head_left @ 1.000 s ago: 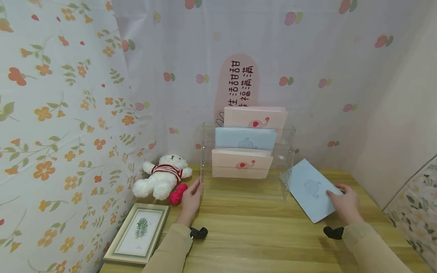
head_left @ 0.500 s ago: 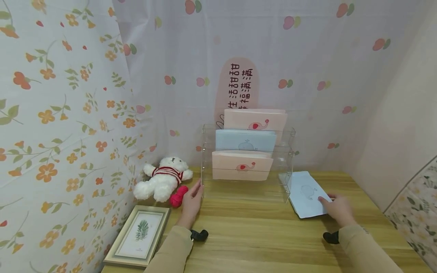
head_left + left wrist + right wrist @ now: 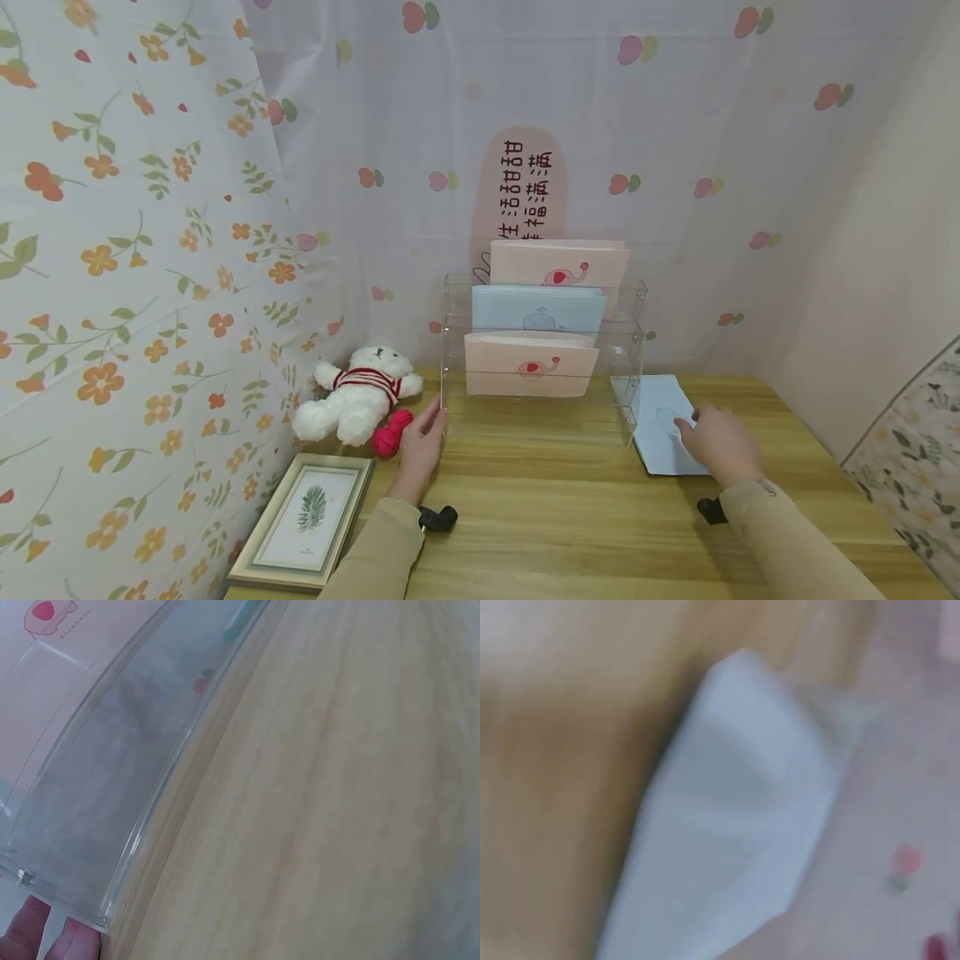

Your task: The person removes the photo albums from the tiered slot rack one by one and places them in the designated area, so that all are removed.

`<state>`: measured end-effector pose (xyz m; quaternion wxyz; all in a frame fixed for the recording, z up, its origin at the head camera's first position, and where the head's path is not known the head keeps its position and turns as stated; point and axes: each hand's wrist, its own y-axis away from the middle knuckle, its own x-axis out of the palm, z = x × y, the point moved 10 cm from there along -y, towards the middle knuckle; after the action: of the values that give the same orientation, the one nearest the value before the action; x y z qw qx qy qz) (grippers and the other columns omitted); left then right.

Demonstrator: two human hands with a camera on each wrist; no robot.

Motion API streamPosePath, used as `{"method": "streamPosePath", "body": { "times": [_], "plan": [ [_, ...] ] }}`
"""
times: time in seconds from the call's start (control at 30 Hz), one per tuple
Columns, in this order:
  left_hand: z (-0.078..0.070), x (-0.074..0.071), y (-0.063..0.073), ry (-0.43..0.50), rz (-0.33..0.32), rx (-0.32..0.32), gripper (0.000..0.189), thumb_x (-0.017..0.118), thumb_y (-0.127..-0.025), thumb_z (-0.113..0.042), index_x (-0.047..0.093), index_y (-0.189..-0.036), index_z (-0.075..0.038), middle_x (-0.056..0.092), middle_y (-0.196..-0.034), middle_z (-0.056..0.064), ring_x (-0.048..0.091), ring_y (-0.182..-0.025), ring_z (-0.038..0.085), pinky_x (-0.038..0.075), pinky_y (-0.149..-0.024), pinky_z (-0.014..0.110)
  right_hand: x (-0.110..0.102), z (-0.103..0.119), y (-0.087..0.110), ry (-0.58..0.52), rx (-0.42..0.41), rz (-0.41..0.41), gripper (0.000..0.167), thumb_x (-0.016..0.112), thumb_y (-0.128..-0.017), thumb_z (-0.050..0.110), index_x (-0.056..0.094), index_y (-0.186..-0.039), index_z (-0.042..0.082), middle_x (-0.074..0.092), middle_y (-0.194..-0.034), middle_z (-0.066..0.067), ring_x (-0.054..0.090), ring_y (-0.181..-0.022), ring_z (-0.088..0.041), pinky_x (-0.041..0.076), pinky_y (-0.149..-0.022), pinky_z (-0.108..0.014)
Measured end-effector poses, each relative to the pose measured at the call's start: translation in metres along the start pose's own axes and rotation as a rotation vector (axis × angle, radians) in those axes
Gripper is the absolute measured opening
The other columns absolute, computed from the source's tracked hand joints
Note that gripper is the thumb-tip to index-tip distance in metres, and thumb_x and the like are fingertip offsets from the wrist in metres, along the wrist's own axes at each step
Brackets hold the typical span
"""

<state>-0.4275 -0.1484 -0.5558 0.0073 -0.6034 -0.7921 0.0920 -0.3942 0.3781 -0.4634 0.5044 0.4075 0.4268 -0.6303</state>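
Note:
A light blue notebook point(image 3: 663, 446) with a whale drawing lies on the wooden table beside the right end of a clear acrylic rack point(image 3: 540, 423). My right hand point(image 3: 723, 446) is over its right half, thumb and index finger low at the cover; the other fingers are hidden. In the blurred right wrist view the notebook point(image 3: 712, 802) shows as a pale slab without fingers. My left hand point(image 3: 422, 442) rests against the rack's left side panel, and its fingertips point(image 3: 79, 941) touch the panel's edge in the left wrist view.
In the rack's tiers stand a pink elephant notebook point(image 3: 525, 367) in front, a blue whale one point(image 3: 510, 308) in the middle and another pink one point(image 3: 525, 258) behind. At left are a white teddy bear point(image 3: 352, 412), red yarn point(image 3: 392, 433) and a picture frame point(image 3: 296, 521).
The blue notebook, tilted in my right hand a second ago, has come down flat beside the rack. My right hand has moved left over its cover. The left hand has stayed put.

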Motion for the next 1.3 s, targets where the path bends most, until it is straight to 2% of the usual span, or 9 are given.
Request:
{"method": "streamPosePath", "body": {
  "times": [0.1,0.17,0.27,0.47,0.63,0.73,0.9,1.03,1.3],
  "plan": [
    [0.0,-0.002,0.002,-0.002,0.001,-0.012,0.042,0.069,-0.111,-0.029,0.068,-0.152,-0.02,0.071,-0.149,0.014,0.068,-0.139,0.035,0.054,-0.118,0.054,-0.028,0.05,0.0,-0.117,-0.142,-0.227,0.037,0.062,-0.112,0.034,0.069,-0.104,-0.001,0.072,-0.1,-0.022,0.067,-0.086,-0.035,0.057,-0.069,-0.049],
    [0.001,-0.003,0.004,-0.003,0.002,-0.019,0.043,0.069,-0.111,-0.029,0.068,-0.152,-0.019,0.071,-0.15,0.014,0.068,-0.139,0.036,0.054,-0.118,0.054,-0.039,0.081,0.0,-0.206,-0.225,-0.304,0.031,0.063,-0.112,0.032,0.07,-0.105,0.002,0.072,-0.102,-0.019,0.068,-0.091,-0.035,0.06,-0.076,-0.053],
    [0.001,-0.004,0.003,-0.009,-0.001,-0.024,0.043,0.068,-0.111,-0.03,0.067,-0.153,-0.019,0.071,-0.151,0.013,0.067,-0.139,0.036,0.054,-0.118,0.055,-0.044,0.118,-0.006,-0.332,-0.282,-0.276,0.036,0.064,-0.112,0.032,0.069,-0.122,-0.002,0.073,-0.118,-0.024,0.069,-0.11,-0.041,0.06,-0.095,-0.062],
    [0.002,-0.005,0.0,0.006,0.007,-0.021,0.044,0.069,-0.111,-0.03,0.067,-0.153,-0.02,0.068,-0.154,0.012,0.066,-0.141,0.034,0.053,-0.12,0.055,-0.036,0.162,-0.029,-0.472,-0.244,-0.144,0.069,0.068,-0.109,0.048,0.052,-0.152,-0.003,0.062,-0.149,-0.029,0.062,-0.136,-0.05,0.053,-0.115,-0.065],
    [0.003,-0.005,0.001,0.013,0.008,-0.027,0.044,0.07,-0.11,-0.03,0.068,-0.152,-0.02,0.067,-0.155,0.011,0.066,-0.142,0.034,0.052,-0.121,0.054,-0.032,0.184,-0.038,-0.549,-0.223,-0.072,0.073,0.075,-0.106,0.042,0.045,-0.157,-0.001,0.061,-0.15,-0.031,0.062,-0.137,-0.051,0.053,-0.116,-0.064],
    [0.003,-0.005,0.002,0.011,0.007,-0.02,0.043,0.069,-0.11,-0.029,0.068,-0.152,-0.019,0.068,-0.154,0.012,0.066,-0.141,0.034,0.051,-0.121,0.054,-0.032,0.193,-0.042,-0.576,-0.235,-0.067,0.07,0.079,-0.104,0.035,0.048,-0.155,-0.002,0.062,-0.149,-0.033,0.064,-0.134,-0.05,0.054,-0.115,-0.063],
    [0.003,-0.003,0.001,-0.001,0.014,-0.013,0.043,0.069,-0.111,-0.03,0.067,-0.153,-0.019,0.069,-0.152,0.013,0.066,-0.141,0.035,0.052,-0.121,0.055,-0.026,0.203,-0.049,-0.549,-0.265,-0.059,0.062,0.083,-0.101,0.032,0.058,-0.15,0.003,0.064,-0.152,-0.026,0.059,-0.144,-0.046,0.047,-0.123,-0.063],
    [0.002,-0.002,0.001,0.005,0.02,-0.012,0.044,0.069,-0.11,-0.029,0.067,-0.153,-0.018,0.07,-0.152,0.013,0.067,-0.141,0.035,0.052,-0.121,0.055,-0.021,0.211,-0.051,-0.517,-0.282,-0.046,0.053,0.083,-0.101,0.028,0.063,-0.145,0.006,0.067,-0.151,-0.022,0.057,-0.148,-0.044,0.042,-0.127,-0.064],
    [-0.002,0.0,0.0,0.003,0.022,0.001,0.043,0.069,-0.11,-0.029,0.068,-0.152,-0.018,0.07,-0.151,0.013,0.068,-0.139,0.033,0.053,-0.119,0.054,-0.016,0.213,-0.048,-0.627,-0.229,-0.031,0.039,0.079,-0.103,0.017,0.069,-0.141,0.01,0.067,-0.152,-0.019,0.054,-0.15,-0.043,0.043,-0.125,-0.065]
  ]
}}
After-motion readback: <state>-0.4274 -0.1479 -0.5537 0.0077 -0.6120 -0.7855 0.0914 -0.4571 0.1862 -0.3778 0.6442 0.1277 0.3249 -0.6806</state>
